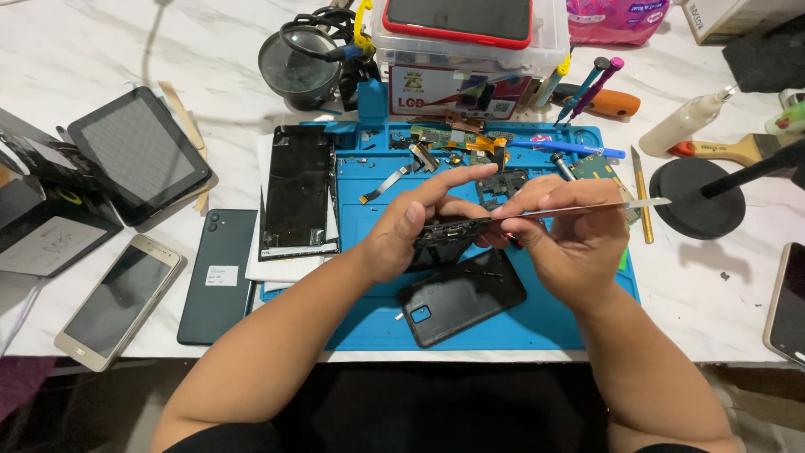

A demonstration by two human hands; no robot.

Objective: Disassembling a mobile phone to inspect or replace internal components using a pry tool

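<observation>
Head view, repair bench. Left hand (402,235) grips a dark phone frame (444,235) edge-on above the blue mat (545,323); thumb and fingers clamp it, index finger stretched out over the top. The frame's long axis runs approx. left-right, tilted slightly up toward the right. Right hand (570,239) pinches a thin metal pry blade (587,207), flat and shiny; its long axis also runs left-right, free tip pointing right, inner end at the frame's top edge. Whether the blade sits inside the seam: cannot tell.

On the mat, just below the hands: 1 black plastic back cover (461,306), matte, rounded corners, lying at a slant, w/ a small blue square near its lower left end. Left part of mat: 1 black glass screen panel (298,189), glossy, upright rectangle, resting on white paper. Mat's top strip: small circuit boards and flex cables, count unclear.

Off the mat, on white marble-look table (75,50): 1 dark green phone (218,277) face down, 1 gold phone (122,298) face up, 1 small tablet (138,151). Right side: 1 round black stand base (696,210), 1 brush (729,149) w/ wooden handle, 1 white squeeze bottle (683,124). Top centre: 1 clear plastic box (470,42).
</observation>
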